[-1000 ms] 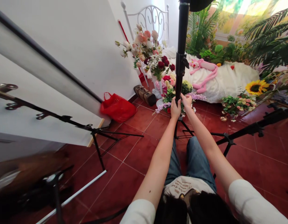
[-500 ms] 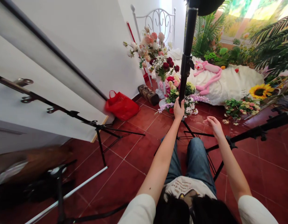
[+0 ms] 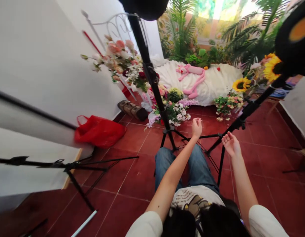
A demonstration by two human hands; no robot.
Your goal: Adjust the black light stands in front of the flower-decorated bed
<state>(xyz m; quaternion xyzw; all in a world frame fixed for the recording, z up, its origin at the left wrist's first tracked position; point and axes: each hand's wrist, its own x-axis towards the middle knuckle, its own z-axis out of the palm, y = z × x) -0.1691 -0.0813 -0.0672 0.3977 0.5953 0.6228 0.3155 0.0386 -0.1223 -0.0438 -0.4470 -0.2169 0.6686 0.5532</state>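
My left hand (image 3: 196, 128) is raised over my knees, fingers loosely bent, with nothing visible in it. It is apart from the black light stand (image 3: 156, 89), which leans up and left to a dark lamp head (image 3: 147, 7). My right hand (image 3: 231, 144) is palm up with fingers parted and empty, close to the pole of a second light stand (image 3: 243, 113). Whether it touches that pole I cannot tell. The second stand's round lamp head (image 3: 294, 38) is at the upper right.
Artificial flowers (image 3: 122, 54) stand behind the left stand. A pink plush toy (image 3: 195, 70) lies on white cloth (image 3: 216, 89). At left are a red bag (image 3: 100, 131) and a backdrop stand's legs (image 3: 79, 187). Tripod legs cross the red tiled floor (image 3: 132, 177) before my knees.
My left hand has let go of the stand's pole and moved right. My right hand has turned palm up and its fingers have parted. The view has swung right, bringing in the second lamp head.
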